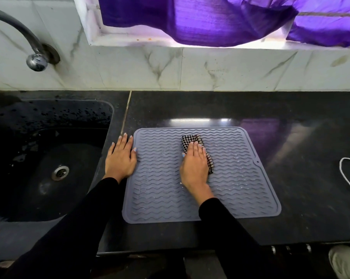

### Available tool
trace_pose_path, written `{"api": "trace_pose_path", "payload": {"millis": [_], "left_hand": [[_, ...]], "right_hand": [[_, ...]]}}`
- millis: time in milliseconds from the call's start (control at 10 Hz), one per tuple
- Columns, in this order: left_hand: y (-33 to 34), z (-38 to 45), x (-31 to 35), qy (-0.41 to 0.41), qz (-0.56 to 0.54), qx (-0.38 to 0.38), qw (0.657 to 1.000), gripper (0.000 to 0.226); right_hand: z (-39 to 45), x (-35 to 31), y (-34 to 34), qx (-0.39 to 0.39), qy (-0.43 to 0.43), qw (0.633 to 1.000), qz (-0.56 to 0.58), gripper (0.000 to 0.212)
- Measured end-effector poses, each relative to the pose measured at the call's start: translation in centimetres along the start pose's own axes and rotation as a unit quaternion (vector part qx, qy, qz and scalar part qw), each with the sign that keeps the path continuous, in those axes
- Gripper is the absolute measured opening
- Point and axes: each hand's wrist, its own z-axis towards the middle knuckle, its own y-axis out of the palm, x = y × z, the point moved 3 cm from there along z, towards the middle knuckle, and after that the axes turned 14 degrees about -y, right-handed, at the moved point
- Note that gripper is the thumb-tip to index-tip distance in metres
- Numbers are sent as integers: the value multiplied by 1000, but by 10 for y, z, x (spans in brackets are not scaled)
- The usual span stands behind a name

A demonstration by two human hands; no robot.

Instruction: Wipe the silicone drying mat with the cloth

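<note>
Black sleeves come up from the bottom edge, ours. Our right hand lies flat, fingers straight, pressing the cloth onto the mat — checked cloth folded, sitting upper middle of the mat, sticking out past our fingertips and along the hand's right side. Our left hand is flat too, grasping nothing, on the counter at the mat's left edge, thumb tip touching the rim. Mat is grey, wavy ribs, lying flat on the counter — sink to its left. White cord at far right.
</note>
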Motion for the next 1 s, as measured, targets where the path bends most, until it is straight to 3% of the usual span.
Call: {"api": "trace_pose_path", "payload": {"millis": [100,200,300,400,500,600,700,800,900,1000], "left_hand": [[0,0,1,0,2,-5,1000,52],[-2,-1,1,-3,3,-10,1000,52],[-4,-2,2,-4,3,-16,1000,52],[-5,-2,3,-3,0,-18,1000,53],[-3,-1,2,-2,-1,-11,1000,53],[-3,-1,1,1,-3,-7,1000,52],[-3,0,2,1,-3,-5,1000,52],[-2,-1,1,0,-5,-1,1000,52],[-2,0,1,0,-2,-3,1000,52],[-2,0,0,0,-5,-4,1000,52]], "right_hand": [[2,12,-10,36,-20,998,40,48],[1,21,-31,70,16,979,191,37],[13,49,-53,112,191,841,493,24],[18,76,-75,205,320,697,608,23],[21,78,-91,235,215,870,377,30],[21,56,-75,138,113,956,234,33],[13,32,-33,18,52,993,106,51],[10,28,-14,41,55,997,34,64],[18,38,-18,67,49,996,44,55],[18,50,-31,98,65,983,138,45]]}}
